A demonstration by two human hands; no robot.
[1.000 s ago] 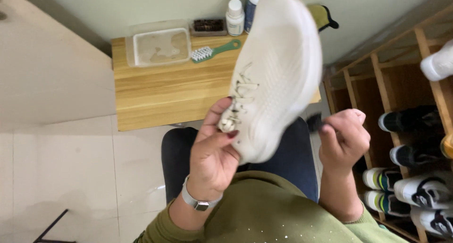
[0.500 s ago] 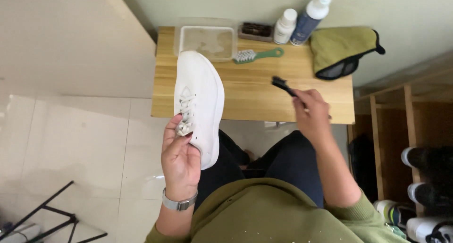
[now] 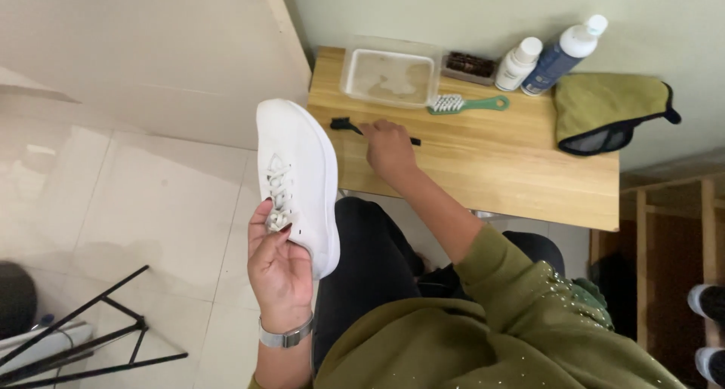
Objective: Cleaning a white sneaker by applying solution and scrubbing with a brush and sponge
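My left hand (image 3: 279,268) grips a white lace-up sneaker (image 3: 298,170) by its heel end, toe pointing away from me, held over the floor beside the table. My right hand (image 3: 389,147) rests on the wooden table (image 3: 498,162) and holds a small black brush (image 3: 343,125) whose bristle head points left, near the clear plastic tub (image 3: 390,75). A green-handled brush with white bristles (image 3: 464,103) lies just beyond my right hand.
At the table's back stand a dark bristle brush block (image 3: 470,64), a small white bottle (image 3: 518,63) and a taller blue bottle (image 3: 565,49). An olive cloth mitt (image 3: 608,111) lies at the right. A wooden shoe rack (image 3: 672,283) stands right; a black stand (image 3: 98,336) lower left.
My right hand carried the black brush leftward across the table toward the tub. The view swung, so the sneaker now sits left of the table instead of in front of it.
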